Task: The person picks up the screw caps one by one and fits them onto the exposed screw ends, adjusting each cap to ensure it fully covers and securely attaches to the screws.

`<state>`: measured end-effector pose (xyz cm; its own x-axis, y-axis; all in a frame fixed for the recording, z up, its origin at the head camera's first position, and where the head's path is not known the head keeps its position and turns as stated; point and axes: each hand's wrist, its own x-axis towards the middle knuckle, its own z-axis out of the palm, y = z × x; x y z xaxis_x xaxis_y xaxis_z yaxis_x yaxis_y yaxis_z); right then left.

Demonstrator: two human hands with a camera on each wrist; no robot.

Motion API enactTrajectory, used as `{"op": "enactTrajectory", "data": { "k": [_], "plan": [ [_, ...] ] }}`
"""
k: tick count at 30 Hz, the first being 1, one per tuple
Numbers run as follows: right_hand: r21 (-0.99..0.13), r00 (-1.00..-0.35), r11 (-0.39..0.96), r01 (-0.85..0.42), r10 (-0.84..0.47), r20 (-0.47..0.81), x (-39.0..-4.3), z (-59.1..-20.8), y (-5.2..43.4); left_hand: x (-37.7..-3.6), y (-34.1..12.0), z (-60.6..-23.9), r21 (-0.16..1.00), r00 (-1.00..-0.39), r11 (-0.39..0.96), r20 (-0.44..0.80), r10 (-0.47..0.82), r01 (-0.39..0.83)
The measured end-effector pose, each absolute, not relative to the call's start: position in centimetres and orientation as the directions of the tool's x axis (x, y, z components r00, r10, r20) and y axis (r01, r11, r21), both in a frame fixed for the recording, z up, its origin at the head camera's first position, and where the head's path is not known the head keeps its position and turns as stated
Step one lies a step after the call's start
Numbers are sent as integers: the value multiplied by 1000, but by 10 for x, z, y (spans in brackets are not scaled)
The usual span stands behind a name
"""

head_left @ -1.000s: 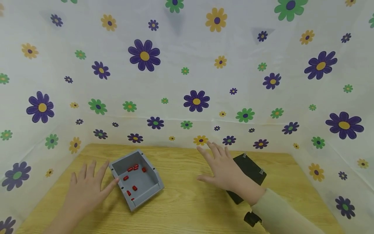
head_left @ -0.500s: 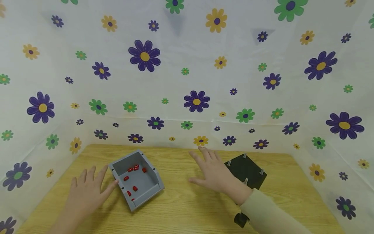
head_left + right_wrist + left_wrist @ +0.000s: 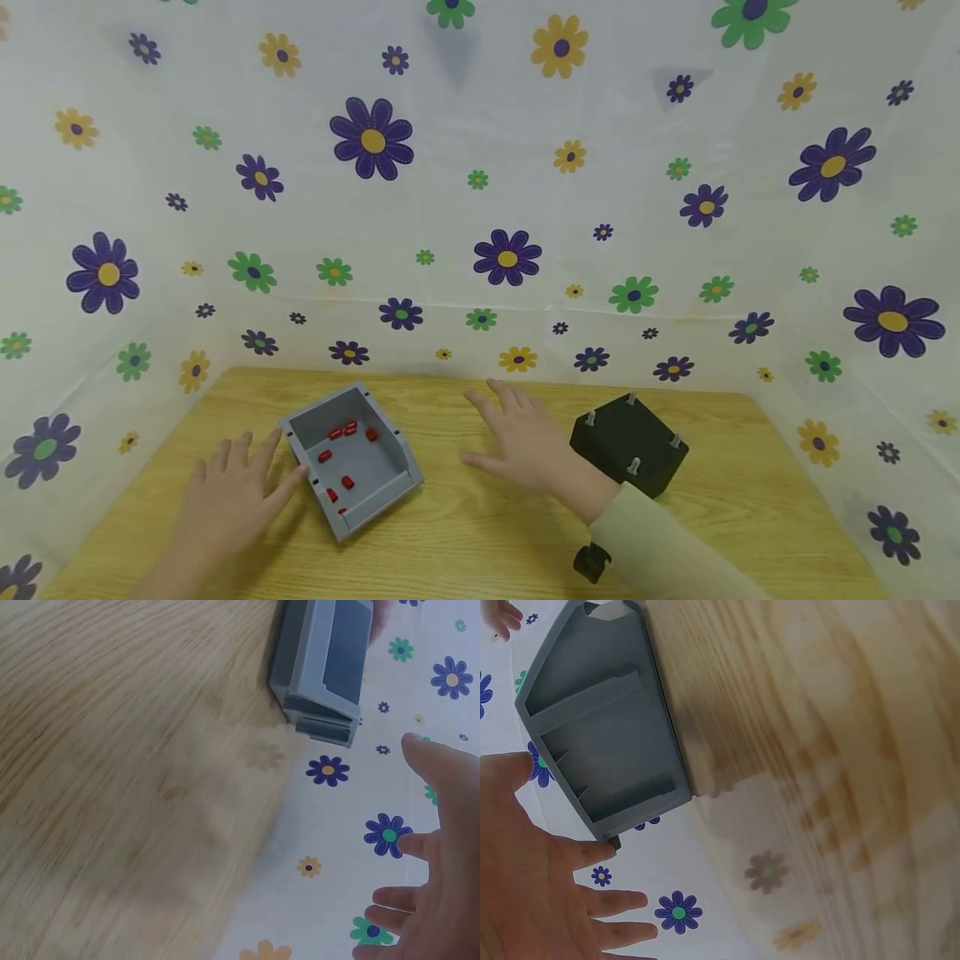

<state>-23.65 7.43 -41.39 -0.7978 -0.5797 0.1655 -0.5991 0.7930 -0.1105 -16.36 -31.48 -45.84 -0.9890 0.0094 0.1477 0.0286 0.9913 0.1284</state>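
Observation:
A grey open-topped plastic bin sits at an angle on the left half of the table, with several small red pieces scattered over its floor. Beside its left wall is my left hand, fingers spread, thumb and index fingertips right at the rim. The left wrist view shows the underside-like ribbed outside of the bin near that hand's fingertips. Between the bin and a black block, my right hand hovers over the table with fingers extended and holding nothing.
Several pale metal clips or pegs stick up at the black block's corners. A small black device hangs at the right wrist. The wooden table meets white flower-print sheeting at the back and sides.
My right hand has moved left, away from the black block, which now shows almost whole. The left hand has shifted slightly rightward; the bin and red pieces stay put.

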Motion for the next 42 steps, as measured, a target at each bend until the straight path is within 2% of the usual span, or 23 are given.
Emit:
{"op": "enactTrajectory", "data": {
  "k": [23, 42],
  "plan": [
    [-234, -803, 769, -595, -583, 126, -247, -441, 24, -160, -306, -461, 156, -993, 987, 121, 17, 36],
    [-180, -777, 756, -629, -615, 132, -252, -462, -5, -156, -300, -464, 156, -993, 987, 114, 26, 44]
  ]
}}
